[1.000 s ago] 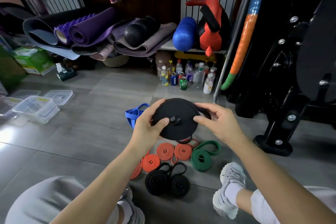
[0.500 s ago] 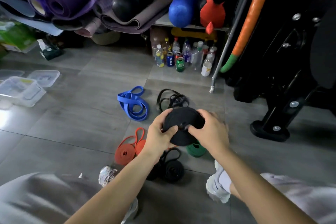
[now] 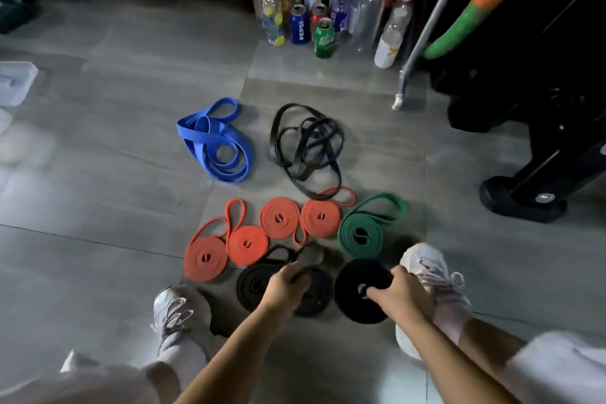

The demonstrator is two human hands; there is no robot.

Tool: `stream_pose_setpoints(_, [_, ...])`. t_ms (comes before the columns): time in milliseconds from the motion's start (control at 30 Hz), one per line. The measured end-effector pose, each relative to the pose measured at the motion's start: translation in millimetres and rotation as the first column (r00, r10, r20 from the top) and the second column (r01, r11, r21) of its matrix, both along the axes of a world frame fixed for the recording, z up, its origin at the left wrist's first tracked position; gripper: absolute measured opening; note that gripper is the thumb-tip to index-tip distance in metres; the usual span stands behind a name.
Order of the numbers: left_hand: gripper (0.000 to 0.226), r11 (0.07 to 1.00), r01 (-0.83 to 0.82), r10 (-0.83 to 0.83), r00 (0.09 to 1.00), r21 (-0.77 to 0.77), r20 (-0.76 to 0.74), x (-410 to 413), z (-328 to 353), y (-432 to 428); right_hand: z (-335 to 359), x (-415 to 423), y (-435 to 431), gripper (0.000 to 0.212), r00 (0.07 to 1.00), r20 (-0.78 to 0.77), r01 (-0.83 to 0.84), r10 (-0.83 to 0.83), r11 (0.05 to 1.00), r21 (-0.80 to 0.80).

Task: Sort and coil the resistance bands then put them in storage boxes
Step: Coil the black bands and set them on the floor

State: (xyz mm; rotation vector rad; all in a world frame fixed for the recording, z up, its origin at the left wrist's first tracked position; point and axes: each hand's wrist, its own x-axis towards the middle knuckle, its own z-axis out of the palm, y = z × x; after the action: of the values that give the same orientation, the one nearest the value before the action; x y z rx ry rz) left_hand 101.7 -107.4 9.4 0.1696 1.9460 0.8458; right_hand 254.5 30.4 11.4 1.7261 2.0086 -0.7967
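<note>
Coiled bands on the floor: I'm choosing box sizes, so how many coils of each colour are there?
Orange coils: 4
Black coils: 3
Green coil: 1
Total: 8 coils
Uncoiled blue pile and black pile left out.

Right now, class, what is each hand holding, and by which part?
Right hand grips the big black coil by its right edge. Left hand touches the smaller black coils; grip unclear.

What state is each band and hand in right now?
blue band: loose, uncoiled.
thin black band: loose tangle.
orange bands: four, coiled flat.
green band: coiled, tail loose.
large black coil: wound tight, held by right hand.
left hand: on smaller black coils, grip blurred.
</note>
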Motion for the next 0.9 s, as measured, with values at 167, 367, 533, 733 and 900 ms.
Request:
stream_pose_setpoints(167, [0.035, 0.971, 0.065, -0.034, 0.990, -0.231, 0.135, 6, -62, -7, -63, -5, 8, 0.060, 0.957, 0.245, -0.158, 0.154, 0.987, -0.004])
stream_pose_setpoints(367, [0.037, 0.949, 0.147, -0.081, 0.969, -0.280, 0.235, 11, -94, 2, -105, -6, 11, 0.063, 0.905, 0.344, -0.278, 0.252, 0.960, 0.028])
stream_pose_setpoints(533, [0.036, 0.935, 0.157, -0.099, 0.976, -0.318, 0.193, 2, -111, -2, -126, -7, 5, 0.056, 0.940, 0.303, -0.141, 0.154, 0.988, -0.063])
stream_pose_setpoints(733, [0.040, 0.873, 0.327, -0.373, 0.925, -0.362, -0.063, -2, -118, -21, -135, -4, 1, 0.060, 0.963, 0.194, -0.158, 0.188, 0.975, -0.159])
stream_pose_setpoints(900, [0.058, 0.677, 0.637, -0.720, 0.677, -0.369, -0.151, 14, -115, -36, -129, 0, -3, 0.089, 0.906, 0.167, -0.380, 0.390, 0.921, -0.087])
